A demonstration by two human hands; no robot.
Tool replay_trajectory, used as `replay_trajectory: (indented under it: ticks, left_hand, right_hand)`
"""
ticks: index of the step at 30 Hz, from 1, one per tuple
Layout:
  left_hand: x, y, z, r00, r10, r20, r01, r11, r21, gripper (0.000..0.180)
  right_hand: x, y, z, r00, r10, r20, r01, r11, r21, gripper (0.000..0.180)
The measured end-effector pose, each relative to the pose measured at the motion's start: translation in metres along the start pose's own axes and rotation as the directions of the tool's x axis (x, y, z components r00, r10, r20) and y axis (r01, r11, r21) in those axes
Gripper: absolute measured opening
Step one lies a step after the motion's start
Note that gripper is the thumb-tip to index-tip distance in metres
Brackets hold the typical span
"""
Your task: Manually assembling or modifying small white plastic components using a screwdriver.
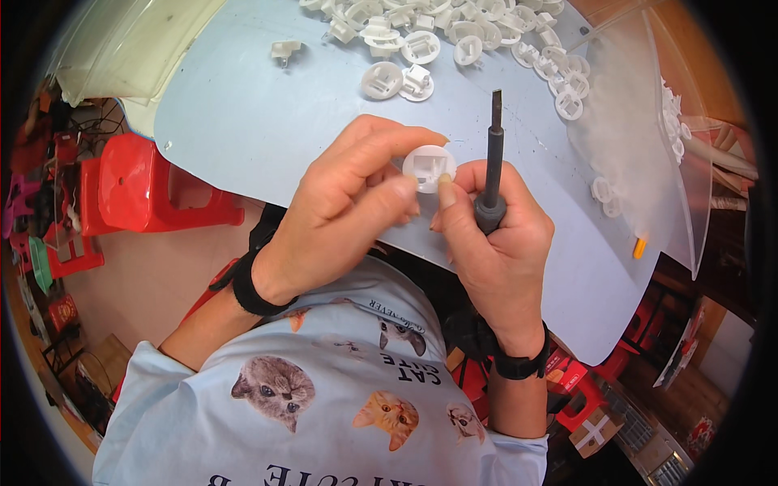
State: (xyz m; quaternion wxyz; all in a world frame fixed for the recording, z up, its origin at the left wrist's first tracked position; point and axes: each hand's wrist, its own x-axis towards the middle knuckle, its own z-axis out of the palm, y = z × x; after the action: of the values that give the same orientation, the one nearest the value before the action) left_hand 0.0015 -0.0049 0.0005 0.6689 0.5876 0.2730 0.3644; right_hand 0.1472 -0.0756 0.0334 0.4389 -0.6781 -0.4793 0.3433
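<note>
Cat-print shirt (328, 441), left fingers (397, 193) and right fingers (455, 217) pinching white disc (421, 161), middle squarely recessed, right also gripping dark screwdriver (493, 166)

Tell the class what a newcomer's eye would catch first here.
Probably the round white piece, mid-picture, between left fingers and right fingers. Next, just right of it, the dark screwdriver-like tool gripped upright; beyond, white parts strewn across the pale blue table's far side.

Passage is offered over the table (223, 121) at left; the way is blocked far by white parts (421, 48), right by a clear plastic panel (632, 113).
</note>
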Motion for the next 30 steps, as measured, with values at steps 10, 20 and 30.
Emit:
replay_trajectory:
  ticks: [10, 20, 30]
  left_hand:
    - [-0.0006, 0.0093, -0.0029, 0.969, -0.215, 0.125, 0.217, 0.976, -0.002, 0.028]
    - [-0.0023, 0.0086, 0.0005, 0.981, -0.18, 0.068, 0.183, 0.982, -0.04, 0.025]
    - [0.0017, 0.0102, -0.0007, 0.959, -0.267, 0.097, 0.278, 0.952, -0.129, 0.028]
  right_hand:
    - [-0.0042, 0.0096, 0.0056, 0.975, -0.219, -0.022, 0.214, 0.968, -0.129, 0.015]
    - [-0.0061, 0.0078, 0.0054, 0.975, -0.22, -0.006, 0.217, 0.968, -0.129, 0.015]
    - [-0.0058, 0.0083, 0.0076, 0.968, -0.25, -0.006, 0.245, 0.953, -0.181, 0.016]
